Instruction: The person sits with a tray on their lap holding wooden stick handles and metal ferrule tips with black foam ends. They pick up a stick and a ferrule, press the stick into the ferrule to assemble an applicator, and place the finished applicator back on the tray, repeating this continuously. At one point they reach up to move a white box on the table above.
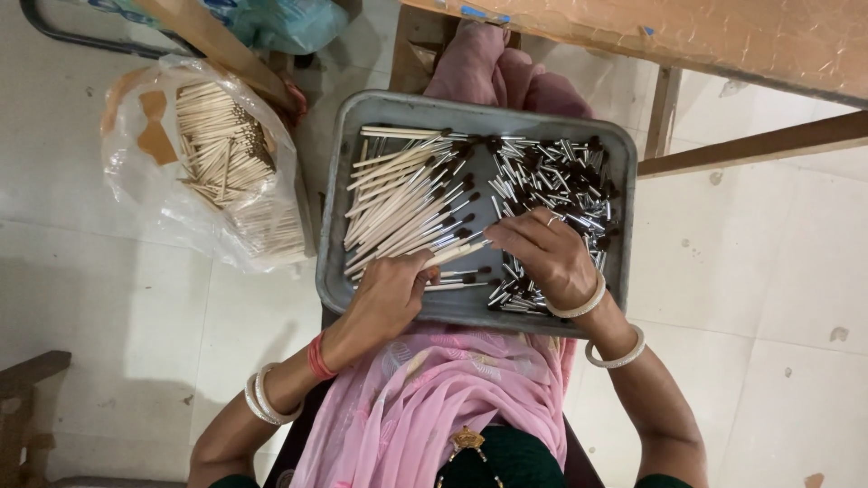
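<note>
A grey metal tray (389, 113) rests on my lap. Its left half holds a heap of pale wooden brush handles with dark tips (402, 203). Its right half holds a pile of short silver ferrules with dark bristle ends (556, 172). My left hand (391, 291) lies at the tray's near edge and grips a wooden handle (457, 254) that points right. My right hand (542, 251) rests palm down on the ferrule pile, its fingers reaching toward the tip of that handle. Whether the right fingers pinch a ferrule is hidden.
A clear plastic bag (203, 167) of plain wooden sticks lies on the tiled floor left of the tray. A wooden table edge (723, 41) and its rails (750, 145) cross the upper right. A pink cloth (434, 398) drapes over my lap. A dark wooden piece (23, 398) sits lower left.
</note>
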